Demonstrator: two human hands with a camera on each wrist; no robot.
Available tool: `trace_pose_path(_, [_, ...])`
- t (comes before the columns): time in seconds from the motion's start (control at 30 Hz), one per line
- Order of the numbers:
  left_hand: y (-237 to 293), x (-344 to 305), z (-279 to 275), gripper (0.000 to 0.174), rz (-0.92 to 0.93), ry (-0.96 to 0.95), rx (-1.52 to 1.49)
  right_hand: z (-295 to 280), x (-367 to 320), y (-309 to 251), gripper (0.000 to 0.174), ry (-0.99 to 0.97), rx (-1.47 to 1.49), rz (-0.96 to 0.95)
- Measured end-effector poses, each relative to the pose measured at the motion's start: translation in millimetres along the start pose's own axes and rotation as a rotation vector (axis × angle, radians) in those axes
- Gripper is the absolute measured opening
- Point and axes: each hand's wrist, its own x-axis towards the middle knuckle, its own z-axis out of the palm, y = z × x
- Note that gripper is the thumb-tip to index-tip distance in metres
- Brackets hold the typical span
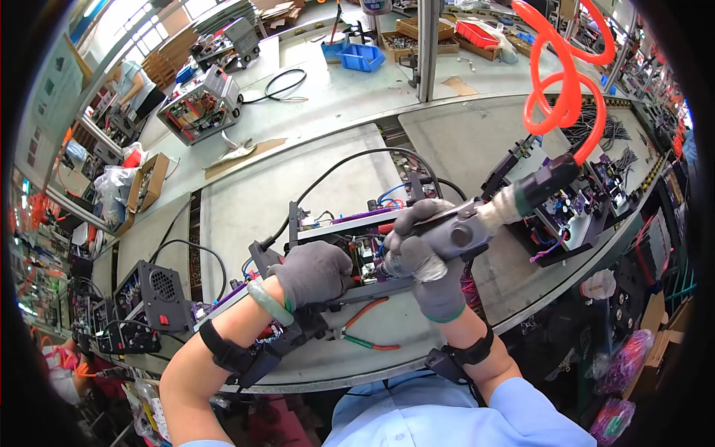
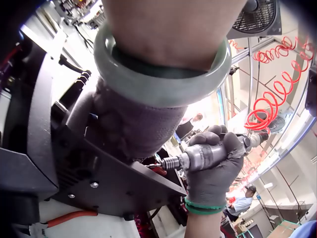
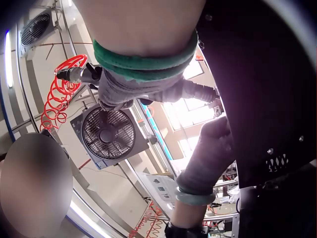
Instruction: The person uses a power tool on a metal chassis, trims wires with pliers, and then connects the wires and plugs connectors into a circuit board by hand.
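Note:
A grey-gloved right hand (image 1: 438,287) grips a grey power screwdriver (image 1: 465,229), its rear end joined to an orange-red coiled hose (image 1: 570,97). The tool's bit points left, into an open black metal chassis (image 2: 114,181) with circuit boards and wires inside. My left hand (image 1: 313,272), gloved in grey with a pale green bangle at the wrist, lies over the chassis's near side close to the bit. Its fingertips are hidden behind the panel in the left wrist view, so I cannot tell what they hold. Orange-and-green-handled pliers (image 1: 372,344) lie on the bench below the chassis.
A second open unit with boards (image 1: 566,212) sits at the right, and a black unit with a fan grille (image 1: 165,294) at the left. Black cable (image 1: 357,155) loops behind the chassis. A blue bin (image 1: 362,58) and a metal post (image 1: 428,52) stand farther back.

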Motion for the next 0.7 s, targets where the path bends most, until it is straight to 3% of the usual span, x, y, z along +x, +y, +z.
trace_pose_path(0.1, [-1.8,2.6,0.8,0.015,0.012,-0.024,0.026,9.3,-1.9,3.4,0.040,0.040,0.024,0.017])
trace_pose_path(0.17, [-0.2,2.1,-1.3,0.013,0.004,-0.044,0.070,13.9,-3.1,1.5,0.038,-0.062,0.072,0.131])
trace_pose_path(0.2, [0.6,2.3,-2.5,0.014,-0.002,-0.063,0.114,14.1,-2.6,-0.3,0.039,-0.099,-0.246,0.136])
trace_pose_path(0.23, [0.9,2.6,-2.8,0.014,-0.002,-0.063,0.114,8.3,3.7,-3.5,0.035,-0.347,-0.524,0.145])
trace_pose_path(0.27, [0.8,3.0,-3.0,0.014,-0.006,-0.071,0.132,6.4,6.1,3.3,0.035,-0.348,-0.524,0.145])
trace_pose_path(0.3, [0.0,2.7,-2.1,0.015,-0.009,-0.079,0.149,5.8,7.7,14.7,0.034,-0.363,-0.650,-0.072])
trace_pose_path(0.33, [-34.1,12.2,32.9,0.018,0.189,0.185,0.089,10.4,6.4,23.8,0.034,-0.374,-0.769,-0.288])
trace_pose_path(0.37, [-39.3,14.9,35.1,0.024,0.135,0.098,-0.186,38.6,-2.1,17.3,0.023,-0.213,-0.507,-0.042])
trace_pose_path(0.43, [-44.5,9.4,39.0,0.032,0.290,0.275,-0.208,43.1,16.3,19.3,0.028,-0.392,-0.715,-0.057])
trace_pose_path(0.47, [-42.8,7.9,36.1,0.037,0.227,0.227,-0.214,46.7,20.0,20.3,0.030,-0.389,-0.814,-0.029])
trace_pose_path(0.5, [-51.6,13.4,45.4,0.036,0.246,0.266,-0.182,52.7,19.5,18.3,0.031,-0.357,-0.765,0.047])
trace_pose_path(0.57, [-53.7,20.6,48.0,0.032,0.279,0.257,0.041,38.9,19.3,35.6,0.034,-0.363,-0.659,-0.021])
trace_pose_path(0.7, [12.4,-15.8,5.7,0.024,-0.113,0.116,0.131,40.4,20.5,16.9,0.043,-0.399,-0.475,0.196])
